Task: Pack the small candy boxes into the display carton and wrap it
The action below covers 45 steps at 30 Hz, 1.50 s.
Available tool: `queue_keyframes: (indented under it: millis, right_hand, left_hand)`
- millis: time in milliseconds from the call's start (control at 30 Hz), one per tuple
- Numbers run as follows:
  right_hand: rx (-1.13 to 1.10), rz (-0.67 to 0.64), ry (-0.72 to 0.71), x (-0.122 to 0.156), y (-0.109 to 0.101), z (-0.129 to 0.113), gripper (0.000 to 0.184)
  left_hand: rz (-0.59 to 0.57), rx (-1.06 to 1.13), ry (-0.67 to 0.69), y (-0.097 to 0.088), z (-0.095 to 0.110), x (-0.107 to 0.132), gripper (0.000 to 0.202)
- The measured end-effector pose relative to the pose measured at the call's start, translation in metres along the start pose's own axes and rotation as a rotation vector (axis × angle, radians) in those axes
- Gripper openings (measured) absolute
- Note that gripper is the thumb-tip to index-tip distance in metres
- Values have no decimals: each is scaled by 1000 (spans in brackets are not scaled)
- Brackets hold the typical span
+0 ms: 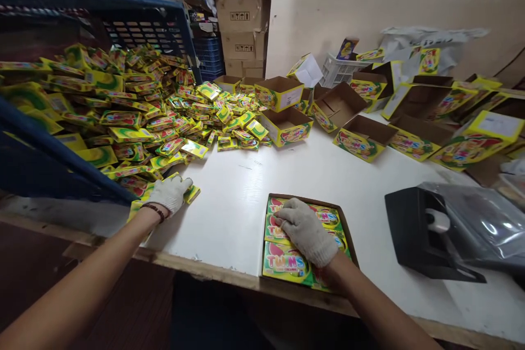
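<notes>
My left hand (169, 194), in a white knit glove, is at the near edge of a heap of small yellow-green candy boxes (164, 123). Its fingers are curled over a small candy box (192, 193), which sticks out past the fingertips. My right hand (307, 229), gloved too, lies over an open display carton (348, 224) at the table's front edge. Rows of small "TWINS" candy boxes (285, 262) lie face up inside it. The right fingers stretch flat across their tops; the palm hides the middle ones.
A blue plastic crate (182, 38) lies tipped on the left, spilling the heap onto the white table (229, 219). Several open display cartons (287, 128) stand along the back. At right are a black tape dispenser (404, 229) and clear plastic wrap (476, 224).
</notes>
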State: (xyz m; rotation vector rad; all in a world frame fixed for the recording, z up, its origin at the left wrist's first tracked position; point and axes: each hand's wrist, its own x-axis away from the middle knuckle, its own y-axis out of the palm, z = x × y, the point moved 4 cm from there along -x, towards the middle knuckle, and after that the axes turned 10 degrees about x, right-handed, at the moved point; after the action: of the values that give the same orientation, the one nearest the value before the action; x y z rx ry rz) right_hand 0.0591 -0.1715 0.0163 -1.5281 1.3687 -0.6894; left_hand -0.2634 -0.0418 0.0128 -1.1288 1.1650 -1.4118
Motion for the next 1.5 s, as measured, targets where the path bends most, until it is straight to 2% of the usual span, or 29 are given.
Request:
queue_keyframes:
  millis: [100,167,233,300,367,433,500,567,633,700,800,867,933,1000,1067,1233,1367,1500]
  right_hand:
    - [71,31,-32,7,5,-2,25]
    - [86,93,-29,9,1,-3,22]
    - [18,219,18,8,-8,-3,19]
    - [-150,316,114,3,-16,-1,26]
    - [-342,309,202,-6,-19,-1,41]
    - [-423,271,197,-16,-20,-5,56]
    - [-378,294,80,-25,-22,-11,64]
    - [-291,372,-68,-28,-25,-19,62]
    - [-216,463,-207,-27,-29,-26,61]
    - [-145,549,-321,-23,-36,-32,62]
    - [-79,609,-368,-19,-53,-31,64]
    - [-12,535,-308,-20,-61,-22,63]
    - [94,359,-213,-22,-60,-11,58]
    - [182,154,-134,-20,-48,1,52]
    - [200,37,-99,-16,-34,9,52]
    - [166,22,-48,-7,-11,12,50]
    - [260,14,-36,-4,-8,3,47]
    - [317,-12,-101,2,-4,-2,54]
  left_hand:
    - [44,43,-24,-8,7,2,31]
    - [112,151,-2,-15,21,9,36]
    - [164,458,111,-18,47,20,42]
    - [190,838,235,-18,79,33,43]
    - [204,1061,303,-15,110,45,43]
    - [212,1104,369,-14,139,55,41]
    - [229,1066,460,-16,160,62,40]
    - [297,1002,542,-21,171,66,39]
    - [346,953,608,-26,175,68,40]
    - [309,944,625,-26,175,67,38]
    - [210,1017,505,-21,166,61,33]
    - [187,1144,372,-15,157,55,39]
    - [206,1314,237,-10,146,51,49]
    - [216,1489,112,-4,137,48,59]
    - [193,1641,12,2,132,48,68]
    - [160,1824,-74,11,132,50,74]
    - [138,1899,-90,14,139,49,72]
    - [133,1927,-66,12,144,53,70]
